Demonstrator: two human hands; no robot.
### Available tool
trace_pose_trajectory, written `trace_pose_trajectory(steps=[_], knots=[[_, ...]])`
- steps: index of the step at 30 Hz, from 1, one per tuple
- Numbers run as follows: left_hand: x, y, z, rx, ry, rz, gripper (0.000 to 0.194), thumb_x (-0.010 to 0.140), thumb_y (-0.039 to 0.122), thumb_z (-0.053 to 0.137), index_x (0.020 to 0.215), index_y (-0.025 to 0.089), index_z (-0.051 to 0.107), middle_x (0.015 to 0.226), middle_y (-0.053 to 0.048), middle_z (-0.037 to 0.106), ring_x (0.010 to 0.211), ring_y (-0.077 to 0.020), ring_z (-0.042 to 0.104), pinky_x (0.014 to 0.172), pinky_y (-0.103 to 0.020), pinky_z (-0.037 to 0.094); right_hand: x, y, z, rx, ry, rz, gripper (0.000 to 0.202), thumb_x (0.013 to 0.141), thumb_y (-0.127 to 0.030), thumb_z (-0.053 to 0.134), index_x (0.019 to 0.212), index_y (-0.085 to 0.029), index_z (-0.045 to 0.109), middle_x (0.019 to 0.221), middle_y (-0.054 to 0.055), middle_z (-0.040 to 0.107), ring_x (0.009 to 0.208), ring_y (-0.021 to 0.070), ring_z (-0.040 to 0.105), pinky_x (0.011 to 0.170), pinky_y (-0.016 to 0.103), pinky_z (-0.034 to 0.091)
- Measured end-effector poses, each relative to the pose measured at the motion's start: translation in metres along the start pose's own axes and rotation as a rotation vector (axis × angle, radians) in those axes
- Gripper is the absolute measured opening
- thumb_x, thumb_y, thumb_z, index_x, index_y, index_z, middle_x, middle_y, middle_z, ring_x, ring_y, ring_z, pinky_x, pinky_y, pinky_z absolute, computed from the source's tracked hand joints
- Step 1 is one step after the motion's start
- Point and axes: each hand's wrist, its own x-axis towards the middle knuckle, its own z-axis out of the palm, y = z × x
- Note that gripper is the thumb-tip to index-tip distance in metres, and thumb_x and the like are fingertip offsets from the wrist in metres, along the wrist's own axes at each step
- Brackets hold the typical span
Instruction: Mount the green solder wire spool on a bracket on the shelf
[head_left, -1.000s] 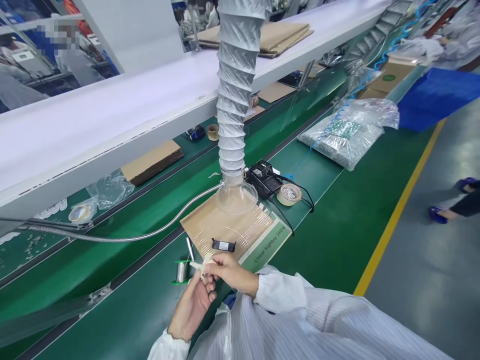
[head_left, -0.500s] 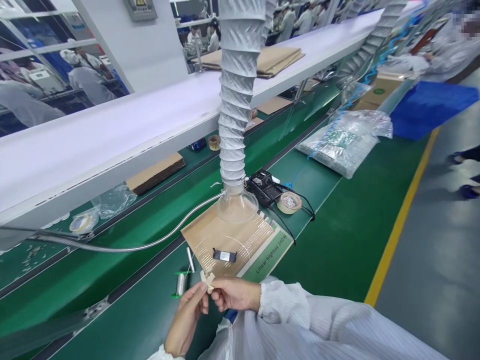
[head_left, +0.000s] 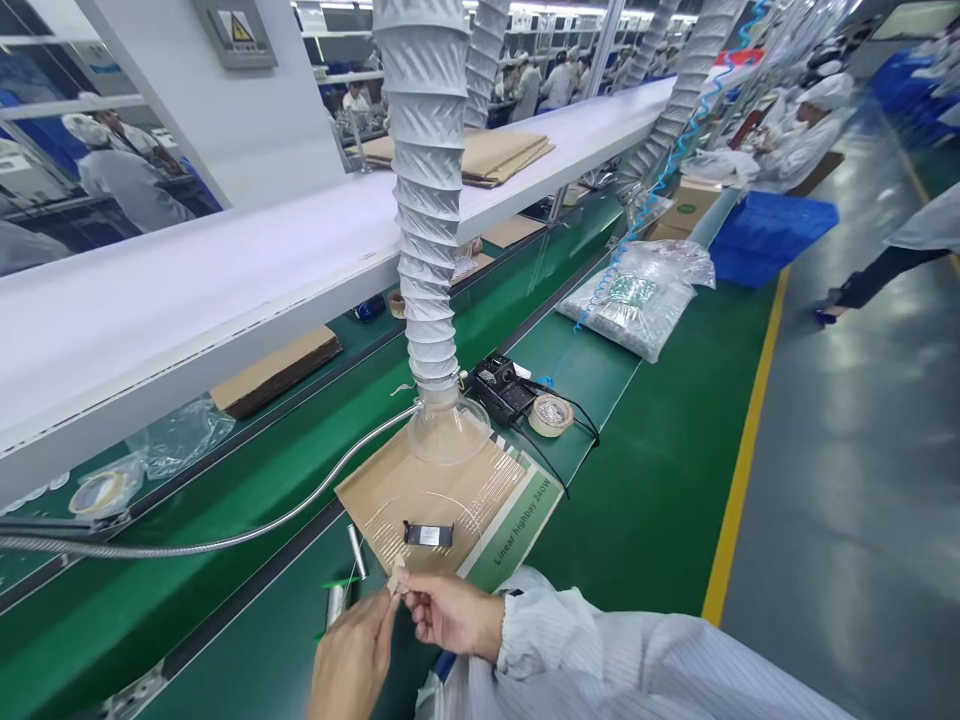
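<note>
You pinch a small pale piece [head_left: 397, 574] between the fingers of both hands, just off the near edge of the cardboard [head_left: 379, 482]. Your left hand [head_left: 351, 655] has its back turned up, and its thumb and forefinger close narrowly on the lower end of the piece. Your right hand [head_left: 459, 612] comes in from the right, its thumb and forefinger also closed on the piece, the other fingers curled under. The fingertips of your two hands meet or nearly meet; you cannot tell which.

The cardboard lies flat on the green table [head_left: 255, 640], with a printed green band along its right side. On it, just beyond your hands, rests a black part [head_left: 428, 535] with a pale label. A thin wire curves over the cardboard around it. To the left, a metal tube [head_left: 357, 552] lies beside the cardboard, and a green-ended spool [head_left: 337, 604] is partly hidden by your left hand.

Over the far part of the cardboard hangs a clear hood [head_left: 448, 432] on a ribbed grey hose [head_left: 430, 230]. To the right of the hood sit a black device [head_left: 504, 390] with cables and a roll of tape [head_left: 550, 415]. Farther off lies a clear plastic bag [head_left: 630, 305].
</note>
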Motion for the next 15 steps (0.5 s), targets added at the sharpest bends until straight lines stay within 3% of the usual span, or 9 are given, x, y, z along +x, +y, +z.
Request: trace_pose_trajectory(steps=[2, 4, 6, 8, 11, 13, 15], knots=[[-0.006, 0.002, -0.002, 0.119, -0.037, 0.042, 0.047, 0.099, 0.039, 0.031, 0.111, 0.025, 0.074, 0.085, -0.008, 0.074, 0.074, -0.0234, 0.068, 0.065, -0.030, 0.043, 0.001, -0.003, -0.001, -0.012, -0.026, -0.015, 0.026, 0.084, -0.031, 0.075, 0.071, -0.014, 0.060, 0.053, -0.009, 0.046, 0.044, 0.0025, 0.039, 0.048, 0.017, 0.029], [-0.009, 0.007, -0.004, 0.101, -0.017, -0.041, 0.047, 0.098, 0.040, 0.032, 0.119, 0.025, 0.072, 0.089, -0.010, 0.076, 0.073, -0.0242, 0.068, 0.064, -0.030, 0.043, 0.000, -0.006, -0.002, -0.039, -0.074, -0.028, 0.025, 0.078, -0.030, 0.078, 0.072, -0.013, 0.060, 0.052, -0.009, 0.046, 0.044, 0.0034, 0.039, 0.049, 0.019, 0.030], [-0.010, 0.015, -0.005, -0.111, 0.010, -0.169, 0.047, 0.095, 0.050, 0.040, 0.113, 0.023, 0.075, 0.088, -0.010, 0.076, 0.070, -0.0223, 0.065, 0.063, -0.029, 0.044, -0.004, -0.006, -0.002, -0.068, -0.139, -0.039, 0.031, 0.069, -0.034, 0.083, 0.072, -0.014, 0.060, 0.052, -0.008, 0.047, 0.047, 0.0050, 0.042, 0.050, 0.020, 0.031], [-0.009, 0.024, -0.006, -0.465, 0.003, -0.265, 0.053, 0.089, 0.061, 0.051, 0.109, 0.019, 0.075, 0.080, -0.009, 0.074, 0.063, -0.0184, 0.060, 0.061, -0.027, 0.045, -0.010, -0.004, -0.002, -0.107, -0.221, -0.038, 0.039, 0.062, -0.040, 0.087, 0.069, -0.014, 0.058, 0.053, -0.008, 0.049, 0.049, 0.0058, 0.044, 0.051, 0.021, 0.032], [-0.005, 0.030, -0.007, -0.890, -0.093, -0.318, 0.060, 0.076, 0.066, 0.067, 0.101, 0.012, 0.074, 0.068, -0.005, 0.067, 0.055, -0.0136, 0.053, 0.054, -0.023, 0.042, -0.012, 0.002, -0.005, -0.184, -0.303, 0.007, 0.044, 0.059, -0.043, 0.088, 0.063, -0.014, 0.055, 0.051, -0.007, 0.048, 0.046, 0.0040, 0.039, 0.049, 0.022, 0.028], [-0.005, 0.026, -0.006, -0.953, -0.094, -0.328, 0.056, 0.074, 0.066, 0.068, 0.083, 0.011, 0.072, 0.062, -0.004, 0.062, 0.053, -0.0121, 0.050, 0.052, -0.023, 0.039, -0.010, 0.006, -0.005, -0.228, -0.314, 0.030, 0.044, 0.061, -0.044, 0.087, 0.062, -0.014, 0.054, 0.048, -0.009, 0.044, 0.043, 0.0032, 0.035, 0.047, 0.022, 0.026], [-0.007, 0.021, -0.003, -0.835, -0.021, -0.342, 0.053, 0.079, 0.065, 0.062, 0.070, 0.013, 0.067, 0.059, -0.004, 0.060, 0.051, -0.0125, 0.049, 0.052, -0.024, 0.039, -0.008, 0.011, -0.002, -0.259, -0.267, -0.009, 0.046, 0.063, -0.049, 0.086, 0.065, -0.014, 0.057, 0.048, -0.008, 0.046, 0.042, 0.0031, 0.036, 0.046, 0.021, 0.024]])
